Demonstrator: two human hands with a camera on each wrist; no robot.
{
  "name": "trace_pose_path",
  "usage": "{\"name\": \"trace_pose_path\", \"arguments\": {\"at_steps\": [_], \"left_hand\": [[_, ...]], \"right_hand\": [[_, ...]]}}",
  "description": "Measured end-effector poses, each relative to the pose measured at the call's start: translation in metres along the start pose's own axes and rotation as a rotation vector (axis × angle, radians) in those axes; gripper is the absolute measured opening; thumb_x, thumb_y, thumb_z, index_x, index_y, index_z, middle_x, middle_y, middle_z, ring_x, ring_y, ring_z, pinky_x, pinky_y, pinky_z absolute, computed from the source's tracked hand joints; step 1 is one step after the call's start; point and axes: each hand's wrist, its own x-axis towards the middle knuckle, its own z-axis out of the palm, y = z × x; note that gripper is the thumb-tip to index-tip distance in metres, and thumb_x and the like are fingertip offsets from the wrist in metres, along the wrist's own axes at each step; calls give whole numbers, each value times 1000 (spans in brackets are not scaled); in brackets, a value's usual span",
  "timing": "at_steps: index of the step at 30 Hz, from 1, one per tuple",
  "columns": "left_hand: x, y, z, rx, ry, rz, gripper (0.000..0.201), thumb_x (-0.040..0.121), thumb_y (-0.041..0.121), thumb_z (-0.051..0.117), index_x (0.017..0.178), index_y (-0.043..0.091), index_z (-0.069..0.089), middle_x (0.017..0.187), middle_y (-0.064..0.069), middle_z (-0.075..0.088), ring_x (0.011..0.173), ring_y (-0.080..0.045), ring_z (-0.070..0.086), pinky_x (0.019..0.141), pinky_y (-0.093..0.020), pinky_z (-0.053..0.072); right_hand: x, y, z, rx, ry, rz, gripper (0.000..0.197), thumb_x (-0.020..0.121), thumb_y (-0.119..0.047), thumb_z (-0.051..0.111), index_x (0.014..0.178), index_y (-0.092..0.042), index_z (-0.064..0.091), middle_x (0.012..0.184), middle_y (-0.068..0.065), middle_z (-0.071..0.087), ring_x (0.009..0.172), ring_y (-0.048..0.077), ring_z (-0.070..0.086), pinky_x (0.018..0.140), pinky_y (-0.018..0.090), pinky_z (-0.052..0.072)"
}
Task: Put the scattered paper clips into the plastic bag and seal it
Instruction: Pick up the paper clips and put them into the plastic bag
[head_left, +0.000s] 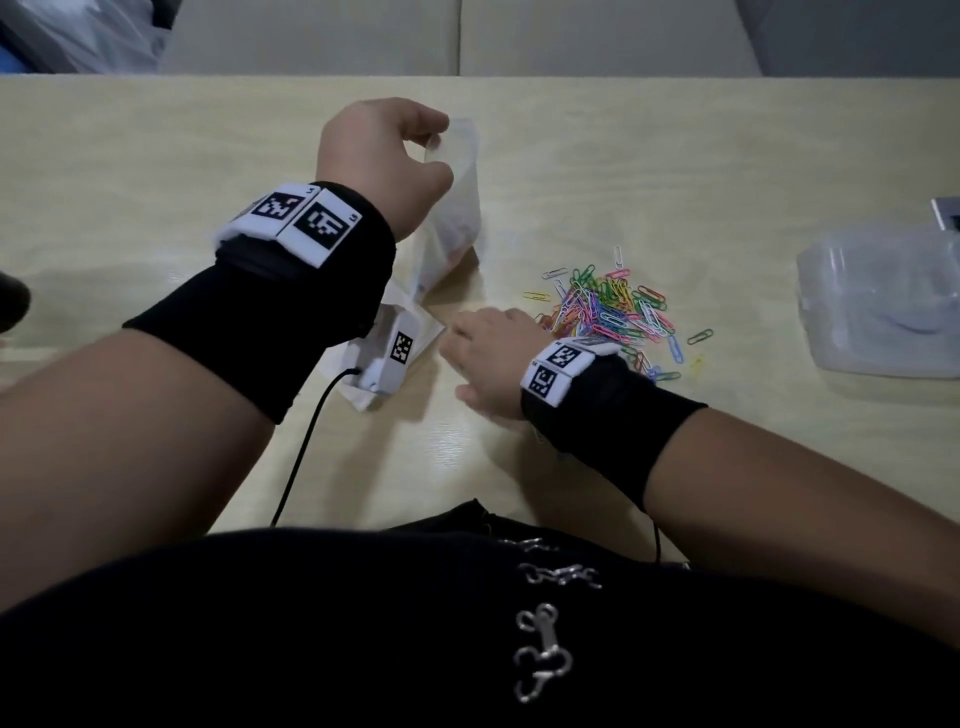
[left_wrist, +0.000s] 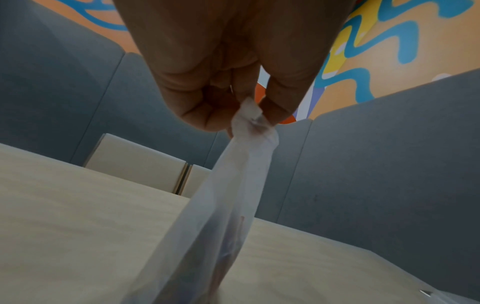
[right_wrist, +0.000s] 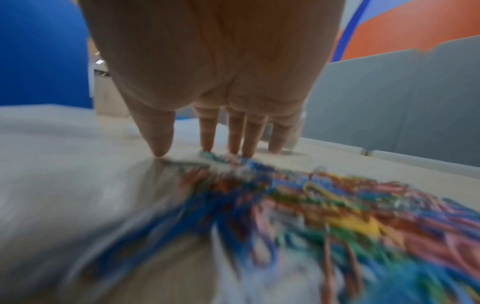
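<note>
A translucent plastic bag (head_left: 451, 218) stands upright on the table, a few faint clips showing at its bottom. My left hand (head_left: 384, 156) pinches its top edge and holds it up; the left wrist view shows the bag (left_wrist: 221, 205) hanging from the pinching fingertips (left_wrist: 275, 107). A heap of coloured paper clips (head_left: 613, 312) lies right of the bag. My right hand (head_left: 488, 358) is low over the heap's near-left edge, fingers (right_wrist: 235, 133) straight and touching the paper clips (right_wrist: 324, 205) on the table.
A clear plastic tub (head_left: 883, 306) sits at the table's right edge. A small white device (head_left: 387, 353) with a black cable lies under my left forearm. Grey partitions (left_wrist: 389, 164) stand behind the table (head_left: 156, 156).
</note>
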Motion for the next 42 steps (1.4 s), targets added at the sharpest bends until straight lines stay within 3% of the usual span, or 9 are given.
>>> {"name": "trace_pose_path", "arguments": {"at_steps": [4,8,13,18,22,28,34,39,42], "left_hand": [[-6,6,5,-7,-26,29,45,74,16,57,117,28,66,109,14,68,85,-3,56,90,-17,46],[-14,12,15,-21,-66,58,46,74,16,58,118,27,66,111,13,68,91,-7,60,92,-21,48],[-24,21,34,-2,-104,111,42,78,17,58,119,25,66,114,10,68,103,-11,61,91,-13,39],[-28,25,49,4,-121,141,38,82,23,60,119,24,66,115,8,69,104,-10,61,84,-8,34],[-32,27,53,16,-113,152,37,83,24,59,119,23,67,116,8,69,107,-8,59,82,-6,31],[-31,26,49,44,-108,147,40,82,21,56,120,24,66,117,9,68,108,-11,60,90,-11,35],[-40,19,57,98,-194,202,45,75,14,61,119,25,66,116,8,68,109,-12,60,90,-14,37],[-49,18,61,112,-269,213,48,72,9,64,116,28,66,112,10,68,91,-13,66,83,-14,40],[-51,18,60,126,-277,217,43,73,9,61,112,28,67,106,11,69,86,-9,67,79,-12,40]], "right_hand": [[-18,10,7,-52,-4,-5,33,86,-16,51,119,-14,50,121,10,46,112,31,47,91,41,37],[-45,39,4,-39,45,60,25,87,-19,55,112,-14,58,117,9,52,111,32,51,96,41,36],[-90,34,16,-6,123,-148,19,67,-26,61,83,-17,61,87,5,58,73,28,54,60,34,43],[-124,43,44,44,2,-140,21,73,-33,46,77,-14,54,77,6,54,62,29,53,50,31,41],[-120,55,42,44,102,59,7,79,-18,54,83,-12,55,83,8,53,68,32,54,54,36,46],[-96,18,33,-42,-4,-170,23,83,-24,55,104,-15,58,102,9,56,86,28,54,68,37,43],[-95,48,27,40,264,117,17,75,-16,66,91,-12,59,93,10,56,79,31,55,64,34,40],[-85,62,9,160,87,434,86,73,-60,68,144,-27,32,149,6,31,131,34,35,103,46,36],[-70,62,11,176,-88,443,92,77,-64,62,150,-34,16,159,0,12,140,37,19,109,51,34]]}}
